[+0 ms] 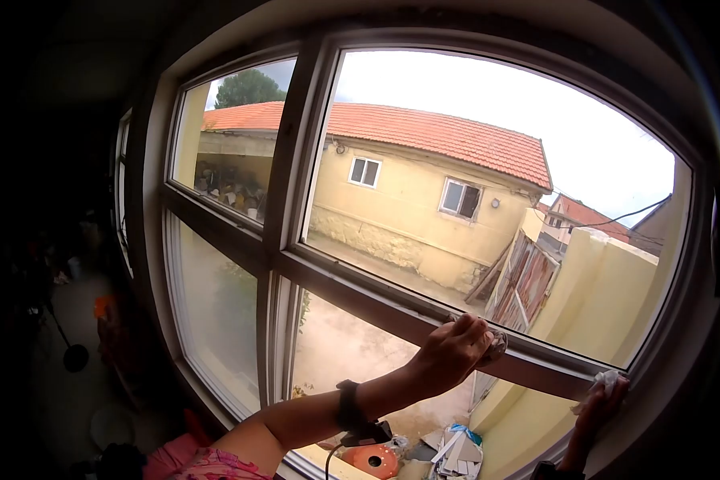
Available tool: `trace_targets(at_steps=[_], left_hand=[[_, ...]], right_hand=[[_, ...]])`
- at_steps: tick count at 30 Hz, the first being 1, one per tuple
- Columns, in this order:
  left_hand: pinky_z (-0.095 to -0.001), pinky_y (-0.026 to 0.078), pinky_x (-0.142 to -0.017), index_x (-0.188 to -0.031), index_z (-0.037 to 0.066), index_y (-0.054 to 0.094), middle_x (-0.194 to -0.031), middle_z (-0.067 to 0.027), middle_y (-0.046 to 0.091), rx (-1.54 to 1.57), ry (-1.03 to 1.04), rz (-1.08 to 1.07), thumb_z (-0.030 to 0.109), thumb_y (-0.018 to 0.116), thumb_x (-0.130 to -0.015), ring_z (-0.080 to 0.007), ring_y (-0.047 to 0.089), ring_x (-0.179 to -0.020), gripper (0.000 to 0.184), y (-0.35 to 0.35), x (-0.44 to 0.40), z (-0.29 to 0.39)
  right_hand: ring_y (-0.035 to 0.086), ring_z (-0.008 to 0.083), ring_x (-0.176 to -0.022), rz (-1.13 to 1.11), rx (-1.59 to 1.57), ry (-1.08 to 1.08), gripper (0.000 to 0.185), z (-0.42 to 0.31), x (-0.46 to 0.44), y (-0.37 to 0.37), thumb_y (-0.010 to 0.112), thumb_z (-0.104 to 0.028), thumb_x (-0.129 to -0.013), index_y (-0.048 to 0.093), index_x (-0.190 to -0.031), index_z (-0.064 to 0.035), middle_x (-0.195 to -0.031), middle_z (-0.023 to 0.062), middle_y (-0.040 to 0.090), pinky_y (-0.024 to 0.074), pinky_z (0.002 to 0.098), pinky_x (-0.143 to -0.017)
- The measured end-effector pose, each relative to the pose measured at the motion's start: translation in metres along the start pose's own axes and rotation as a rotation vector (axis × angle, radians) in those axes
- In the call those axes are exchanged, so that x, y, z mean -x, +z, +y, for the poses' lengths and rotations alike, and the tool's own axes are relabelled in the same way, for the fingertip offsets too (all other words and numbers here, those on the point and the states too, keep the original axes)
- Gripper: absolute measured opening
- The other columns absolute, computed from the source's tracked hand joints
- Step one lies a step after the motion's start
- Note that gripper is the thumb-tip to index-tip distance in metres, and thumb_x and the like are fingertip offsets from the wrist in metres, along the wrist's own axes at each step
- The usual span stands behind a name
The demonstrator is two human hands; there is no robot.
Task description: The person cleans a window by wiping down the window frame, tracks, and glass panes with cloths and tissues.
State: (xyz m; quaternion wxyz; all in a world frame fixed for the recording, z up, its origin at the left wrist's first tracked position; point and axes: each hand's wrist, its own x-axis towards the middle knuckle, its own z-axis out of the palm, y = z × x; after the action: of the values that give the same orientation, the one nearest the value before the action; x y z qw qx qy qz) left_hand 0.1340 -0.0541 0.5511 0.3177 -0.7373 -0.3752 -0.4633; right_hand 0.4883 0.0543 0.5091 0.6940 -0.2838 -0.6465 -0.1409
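Observation:
My left hand (pixel 449 356) reaches across from the lower left and is closed at the window's middle crossbar (pixel 376 308). A crumpled greyish wad (pixel 496 347), perhaps a rag or paper, sticks out beside its fingers. At the lower right corner of the upper pane (pixel 424 184), my right hand (pixel 600 410) grips a crumpled white cloth (pixel 608 382) against the frame. Its fingers are dark and partly hidden. A black band (pixel 348 404) with a small device and cable is on my left wrist.
A vertical mullion (pixel 289 152) splits the window into panes. Outside stand a yellow building (pixel 408 192) with an orange tiled roof, a rusty gate (pixel 524 280), and a pile of scrap boards (pixel 458 454) beside an orange round object (pixel 372 460). The room at left is very dark.

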Motion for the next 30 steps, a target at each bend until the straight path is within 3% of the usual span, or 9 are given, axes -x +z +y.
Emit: trace_targets(at_steps=[4,7,8,9,12,17,22,24,30], left_hand=[[-0.0329,0.05,-0.077,-0.099,0.003,0.058,-0.098,-0.0073,0.054,0.0,0.083,-0.03,0.006,0.068,-0.07,-0.0241,0.053,-0.095,0.031,-0.015,0.007,-0.023],[-0.0332,0.05,-0.077,-0.097,0.007,0.06,-0.098,-0.0036,0.057,-0.132,-0.016,-0.034,0.006,0.069,-0.07,-0.0239,0.053,-0.094,0.029,-0.062,0.031,-0.064],[-0.0347,0.049,-0.078,-0.097,0.007,0.06,-0.099,-0.0047,0.057,-0.171,-0.044,-0.03,0.005,0.069,-0.07,-0.025,0.054,-0.094,0.028,-0.079,0.041,-0.079],[-0.0364,0.048,-0.079,-0.097,0.007,0.06,-0.099,-0.0061,0.056,-0.204,-0.091,-0.017,0.004,0.069,-0.07,-0.0265,0.053,-0.094,0.028,-0.098,0.05,-0.095],[-0.0381,0.046,-0.08,-0.093,0.005,0.06,-0.097,-0.0084,0.055,-0.411,-0.196,0.04,-0.001,0.066,-0.069,-0.0294,0.053,-0.094,0.026,-0.153,0.085,-0.15],[-0.0383,0.048,-0.078,-0.09,0.002,0.06,-0.096,-0.0088,0.053,-0.657,-0.263,0.005,0.002,0.065,-0.073,-0.0282,0.053,-0.091,0.018,-0.199,0.099,-0.187],[-0.0395,0.047,-0.075,-0.093,0.002,0.058,-0.099,-0.0106,0.053,-0.414,-0.257,0.042,-0.003,0.06,-0.073,-0.0313,0.053,-0.092,0.02,-0.149,0.08,-0.141],[-0.0393,0.045,-0.078,-0.096,0.003,0.057,-0.1,-0.0103,0.053,-0.357,-0.257,0.082,-0.001,0.064,-0.071,-0.0306,0.053,-0.092,0.026,-0.118,0.075,-0.122],[-0.0377,0.044,-0.083,-0.097,0.005,0.059,-0.099,-0.0094,0.054,-0.033,-0.176,0.035,-0.004,0.07,-0.065,-0.0291,0.053,-0.091,0.034,-0.1,0.059,-0.101]], right_hand=[[0.043,0.0234,-0.081,0.079,0.111,-0.101,0.032,0.016,0.0,0.005,0.044,-0.032,-0.083,0.044,-0.09,-0.0003,-0.085,0.0107,0.041,0.0373,0.0352,-0.076],[0.044,0.0223,-0.082,0.144,0.096,-0.098,0.031,0.028,0.007,0.006,0.043,-0.03,-0.083,0.044,-0.094,-0.0008,-0.087,0.0095,0.041,0.0387,0.0326,-0.077],[0.045,0.0229,-0.084,0.101,0.176,0.094,0.033,0.048,0.011,-0.002,0.041,-0.031,-0.084,0.044,-0.097,-0.0003,-0.089,0.0101,0.042,0.039,0.0322,-0.079],[0.044,0.0226,-0.082,0.121,0.129,-0.096,0.036,0.047,0.011,-0.002,0.041,-0.035,-0.087,0.044,-0.098,-0.0004,-0.088,0.0104,0.041,0.0397,0.0316,-0.077],[0.048,0.0258,-0.086,0.063,0.166,0.008,0.045,0.056,0.017,-0.012,0.04,-0.043,-0.091,0.046,-0.103,0.0007,-0.093,0.0131,0.046,0.0414,0.0347,-0.08],[0.059,0.0376,-0.099,-0.186,1.573,-0.264,0.033,0.064,0.025,-0.012,0.055,-0.033,-0.089,0.06,-0.102,-0.0034,-0.101,0.0167,0.062,0.0504,0.0549,-0.076],[0.06,0.0348,-0.095,0.068,1.33,-0.308,0.031,0.071,0.018,-0.011,0.052,-0.034,-0.09,0.063,-0.097,-0.0066,-0.099,0.0143,0.062,0.0523,0.0482,-0.07],[0.052,0.0304,-0.095,0.252,0.332,-0.081,0.054,0.074,0.014,-0.01,0.041,-0.047,-0.091,0.047,-0.113,0.0019,-0.103,0.0174,0.051,0.0422,0.0381,-0.085],[0.053,0.035,-0.106,0.146,0.448,-0.13,0.057,0.087,0.012,-0.024,0.04,-0.045,-0.094,0.044,-0.123,0.0034,-0.113,0.0213,0.053,0.0413,0.0411,-0.09]])
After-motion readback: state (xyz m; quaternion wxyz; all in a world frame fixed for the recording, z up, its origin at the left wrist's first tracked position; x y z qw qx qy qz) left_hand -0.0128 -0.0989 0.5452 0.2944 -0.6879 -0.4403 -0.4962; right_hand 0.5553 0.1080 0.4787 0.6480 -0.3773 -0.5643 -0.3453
